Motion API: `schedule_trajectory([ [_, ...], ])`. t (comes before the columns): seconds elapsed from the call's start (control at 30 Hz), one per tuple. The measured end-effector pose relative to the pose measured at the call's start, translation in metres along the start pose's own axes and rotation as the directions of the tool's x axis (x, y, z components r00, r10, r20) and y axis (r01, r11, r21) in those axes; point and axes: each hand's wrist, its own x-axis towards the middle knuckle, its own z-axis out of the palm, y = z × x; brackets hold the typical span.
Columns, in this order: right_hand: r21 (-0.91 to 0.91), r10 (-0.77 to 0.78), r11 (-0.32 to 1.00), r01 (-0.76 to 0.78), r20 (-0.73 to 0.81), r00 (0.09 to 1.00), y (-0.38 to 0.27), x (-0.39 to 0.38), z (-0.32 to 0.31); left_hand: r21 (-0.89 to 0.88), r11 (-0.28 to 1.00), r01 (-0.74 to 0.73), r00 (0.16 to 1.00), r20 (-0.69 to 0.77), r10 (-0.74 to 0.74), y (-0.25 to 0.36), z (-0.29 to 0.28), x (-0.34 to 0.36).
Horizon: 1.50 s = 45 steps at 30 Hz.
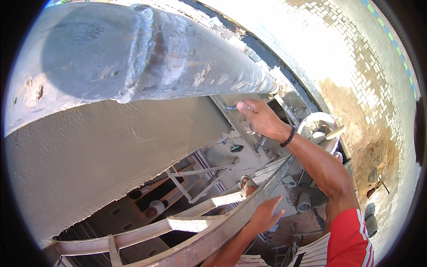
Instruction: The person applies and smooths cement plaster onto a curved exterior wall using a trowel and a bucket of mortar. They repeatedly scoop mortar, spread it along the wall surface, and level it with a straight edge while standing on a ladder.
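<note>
Two bare hands are showing in the head view. Your right hand (pixel 262 120) is closing around the handle of a long, flat tool (pixel 240 129), which is lying alongside the right end of a grey plaster surface (pixel 120 138); you cannot tell whether they are touching. Above the plaster, a thick grey pipe (pixel 200 58) is running across. Your left hand (pixel 266 216) is reaching out open, fingers extended, beside a curved beam (pixel 233 218); contact is unclear. Beyond your right wrist, a white bucket (pixel 331 144) is standing lower down.
</note>
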Motion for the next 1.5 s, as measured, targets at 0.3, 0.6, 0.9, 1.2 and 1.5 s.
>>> schedule_trajectory([
  [0.3, -0.007, -0.534, 0.844, 0.536, 0.072, 0.842, -0.085, -0.112, 0.041, -0.019, 0.998, 0.052, 0.998, 0.023, -0.051, -0.011, 0.004, 0.009],
  [0.6, 0.291, 0.217, 0.941, -0.175, -0.117, 0.969, 0.040, -0.078, -0.004, -0.090, 0.992, 0.083, 0.996, -0.010, -0.084, -0.016, -0.001, 0.008],
  [0.9, 0.365, 0.278, 0.892, -0.265, 0.019, 0.960, -0.003, -0.015, 0.004, -0.516, 0.847, -0.126, 0.785, -0.574, -0.233, 0.065, -0.061, -0.010],
  [1.2, 0.265, 0.125, 0.953, -0.149, 0.105, 0.987, -0.103, -0.034, 0.026, -0.167, 0.907, -0.385, 0.262, -0.963, -0.066, 0.171, -0.140, -0.014],
  [1.5, -0.048, -0.490, 0.865, 0.500, 0.136, 0.861, -0.197, -0.134, 0.060, 0.114, 0.971, -0.209, 0.100, -0.986, 0.137, 0.188, -0.182, -0.044],
])
